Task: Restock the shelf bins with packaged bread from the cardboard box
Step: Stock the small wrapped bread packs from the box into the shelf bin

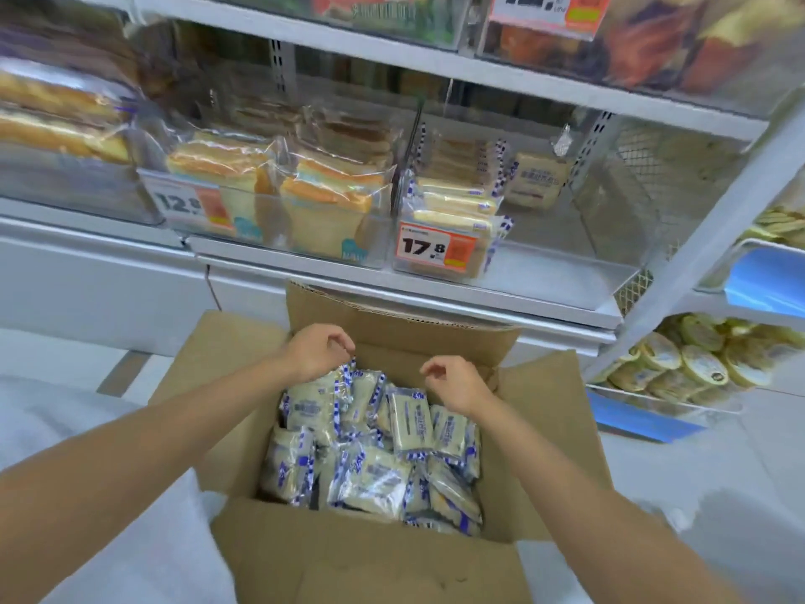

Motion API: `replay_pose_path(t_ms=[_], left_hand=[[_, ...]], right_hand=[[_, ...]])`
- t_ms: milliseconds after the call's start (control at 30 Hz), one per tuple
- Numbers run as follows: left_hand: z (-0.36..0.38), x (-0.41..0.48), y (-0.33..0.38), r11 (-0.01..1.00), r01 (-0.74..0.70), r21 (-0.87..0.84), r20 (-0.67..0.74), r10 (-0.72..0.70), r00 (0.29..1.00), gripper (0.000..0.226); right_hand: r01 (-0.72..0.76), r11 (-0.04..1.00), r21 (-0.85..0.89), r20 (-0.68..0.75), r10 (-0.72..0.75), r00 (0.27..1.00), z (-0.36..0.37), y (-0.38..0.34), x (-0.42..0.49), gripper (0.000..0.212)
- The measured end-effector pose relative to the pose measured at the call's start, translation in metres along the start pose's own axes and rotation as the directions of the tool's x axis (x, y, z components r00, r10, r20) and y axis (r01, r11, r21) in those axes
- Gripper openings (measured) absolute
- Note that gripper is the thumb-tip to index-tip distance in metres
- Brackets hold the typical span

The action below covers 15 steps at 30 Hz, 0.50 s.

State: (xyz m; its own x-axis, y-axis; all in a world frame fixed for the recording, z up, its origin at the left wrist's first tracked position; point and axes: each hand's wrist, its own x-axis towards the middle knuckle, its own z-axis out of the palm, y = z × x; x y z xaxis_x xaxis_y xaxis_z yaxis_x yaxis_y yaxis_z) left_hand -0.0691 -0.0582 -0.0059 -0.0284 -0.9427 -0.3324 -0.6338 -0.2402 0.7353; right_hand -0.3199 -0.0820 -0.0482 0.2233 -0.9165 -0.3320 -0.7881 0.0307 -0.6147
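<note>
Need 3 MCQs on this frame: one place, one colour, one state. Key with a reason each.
1. Where is the 17.8 price tag?
A) on the front of a shelf bin
B) on the floor
C) on the ceiling

2. What colour is the trim on the packets in the cardboard box?
A) red
B) blue and white
C) green

3. What state is the box in?
A) taped shut
B) flattened
C) open, flaps spread

Key:
1 A: the tag sits on the bin's front wall, with matching packets behind it.
2 B: blue-and-white checked strips edge the wrappers.
3 C: the flaps stand out to the sides and the packets show inside.
</note>
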Motion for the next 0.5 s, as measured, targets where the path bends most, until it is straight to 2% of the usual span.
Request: replay_pose_path(t_ms=[100, 233, 333, 367, 433, 467, 500], left_hand=[[0.0, 0.001, -0.041, 0.998, 0.052, -0.046, 0.024, -0.051, 0.998, 0.009], [0.002, 0.0, -0.075, 0.989, 0.108, -0.1, 0.07, -0.101, 0.992, 0.012], [0.01, 0.0, -0.079, 0.988, 0.114, -0.103, 0.08, -0.105, 0.991, 0.011], [0.013, 0.001, -0.078, 0.989, 0.113, -0.1, 0.09, -0.104, 0.991, 0.012], [0.021, 0.003, -0.068, 0.987, 0.097, -0.126, 0.096, -0.085, 0.992, 0.013], [0.026, 0.004, -0.062, 0.986, 0.082, -0.143, 0.102, -0.067, 0.993, 0.013], [0.03, 0.004, -0.054, 0.985, 0.066, -0.159, 0.103, -0.05, 0.993, 0.013]], right_hand=[[-0.219, 0.974, 0.053, 0.112, 0.212, 0.971, 0.043, 0.037, 0.021, 0.029], [-0.44, 0.895, 0.079, 0.186, 0.42, 0.888, 0.094, 0.071, 0.044, 0.021], [-0.603, 0.767, 0.217, 0.239, 0.557, 0.795, 0.113, 0.086, 0.053, 0.045], [-0.635, 0.719, 0.282, 0.274, 0.574, 0.772, 0.113, 0.091, 0.055, 0.054], [-0.646, 0.671, 0.364, 0.334, 0.553, 0.763, 0.107, 0.097, 0.056, 0.086], [-0.604, 0.697, 0.387, 0.31, 0.519, 0.797, 0.1, 0.097, 0.055, 0.086], [-0.526, 0.751, 0.398, 0.246, 0.465, 0.85, 0.091, 0.091, 0.051, 0.071]])
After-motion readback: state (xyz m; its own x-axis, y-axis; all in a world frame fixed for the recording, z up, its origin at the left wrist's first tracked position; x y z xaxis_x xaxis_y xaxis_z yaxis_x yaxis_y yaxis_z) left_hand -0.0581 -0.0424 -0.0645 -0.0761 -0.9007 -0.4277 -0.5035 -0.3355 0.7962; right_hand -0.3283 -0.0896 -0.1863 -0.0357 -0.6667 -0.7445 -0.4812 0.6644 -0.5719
